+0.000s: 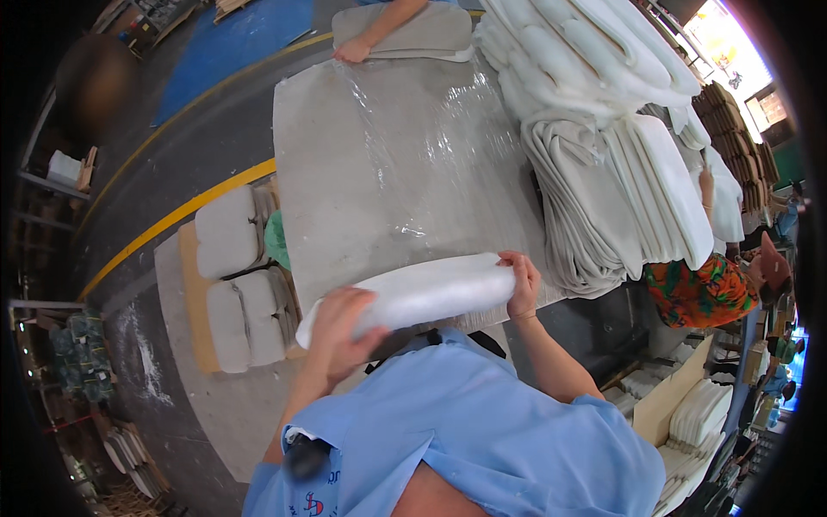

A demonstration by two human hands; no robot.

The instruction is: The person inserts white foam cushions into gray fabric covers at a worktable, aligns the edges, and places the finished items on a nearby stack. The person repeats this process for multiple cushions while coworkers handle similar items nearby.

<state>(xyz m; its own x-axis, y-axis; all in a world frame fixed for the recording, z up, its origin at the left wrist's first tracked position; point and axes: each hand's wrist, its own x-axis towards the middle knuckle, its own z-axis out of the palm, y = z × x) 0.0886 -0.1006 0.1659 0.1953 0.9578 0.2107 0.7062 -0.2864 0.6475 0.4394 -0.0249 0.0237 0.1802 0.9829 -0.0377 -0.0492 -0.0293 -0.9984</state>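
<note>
A long white foam pad (439, 289) with a smooth, slightly shiny face lies across the near edge of the table, close in front of my body. My right hand (522, 284) is closed on its right end, fingers curled over the edge. At the other end, my left hand (338, 332) holds the pad, somewhat smeared by motion, its thumb apart from the fingers. Beyond the pad, clear plastic film (431, 146) covers part of the grey tabletop (323, 189). Across the table, another person's hand (353, 50) rests by a grey pad (413, 30).
Grey and white pads (586, 198) are stacked on the table's right side, with white wrapped pads (586, 52) behind. More pads (228, 233) sit on a low board at left. A person in a bright patterned garment (702, 289) is at the right.
</note>
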